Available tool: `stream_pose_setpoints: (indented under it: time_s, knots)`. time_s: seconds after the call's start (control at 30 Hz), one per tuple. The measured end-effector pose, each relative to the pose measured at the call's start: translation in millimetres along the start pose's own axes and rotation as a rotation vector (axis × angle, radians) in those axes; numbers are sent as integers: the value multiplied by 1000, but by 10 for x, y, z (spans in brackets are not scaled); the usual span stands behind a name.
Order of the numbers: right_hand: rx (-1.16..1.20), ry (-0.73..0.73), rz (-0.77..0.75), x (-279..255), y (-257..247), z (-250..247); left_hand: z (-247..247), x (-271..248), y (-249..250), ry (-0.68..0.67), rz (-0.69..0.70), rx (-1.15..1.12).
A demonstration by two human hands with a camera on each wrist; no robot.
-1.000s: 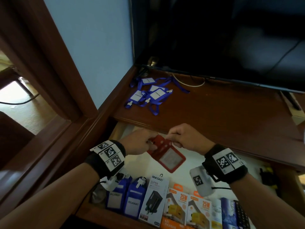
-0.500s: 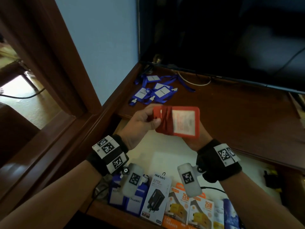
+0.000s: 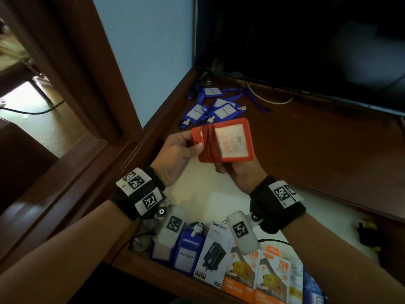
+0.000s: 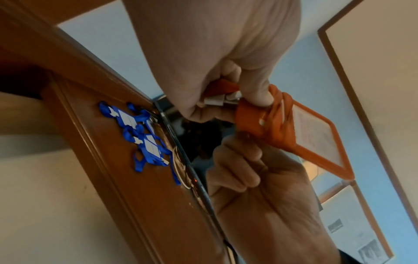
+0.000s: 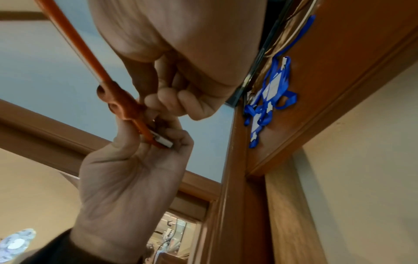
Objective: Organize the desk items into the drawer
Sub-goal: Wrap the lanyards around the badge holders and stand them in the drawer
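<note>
— While I look down through the head camera, what are both hands on?

— I see the left hand (image 3: 175, 156) pinching the strap end of the red badge holder (image 3: 223, 140), thumb on top, fingers curled under it. My right hand (image 3: 238, 174) sits beneath the holder's near edge, fingers hidden behind it. The holder is raised above the open drawer (image 3: 219, 185), its red lanyard wound round the middle.

— And around the hands?

— Beyond them, blue badge holders (image 3: 214, 108) lie tangled on the desk (image 3: 317, 154). Nearer than the wrists, charger boxes (image 3: 254, 270) stand in a row along the drawer's front.

— Left wrist camera?

— I see the left hand (image 4: 217, 59) curled over the holder's (image 4: 294, 128) clip end, thumb pressing the wrapped lanyard. The right hand (image 4: 260, 187) is below with bent fingers touching the holder's lower corner.

— Right wrist camera?

— My right hand's (image 5: 172, 59) curled fingertips meet the holder (image 5: 120, 101) edge-on; the left hand (image 5: 133, 171) grips the white clip just under them
</note>
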State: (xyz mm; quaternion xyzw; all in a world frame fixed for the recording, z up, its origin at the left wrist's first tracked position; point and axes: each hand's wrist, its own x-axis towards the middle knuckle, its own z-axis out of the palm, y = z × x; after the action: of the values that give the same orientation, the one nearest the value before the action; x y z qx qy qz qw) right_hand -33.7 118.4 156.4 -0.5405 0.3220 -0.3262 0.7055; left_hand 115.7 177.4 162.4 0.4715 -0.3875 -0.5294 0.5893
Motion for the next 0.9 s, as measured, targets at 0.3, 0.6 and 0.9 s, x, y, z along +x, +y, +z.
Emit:
stream_pose_setpoints:
  time_s: [0.3,0.6,0.9]
  knots:
    - [-253,186,163,426,432,-239,-748,10,-232,-127,-414,725]
    - [-964,52,93,1628,737,-28,-1114,47,-876,-767,-587,1499]
    - [-1348,-88,9,2316,1079,322,-1073,15,-1179,-949,-564,1533]
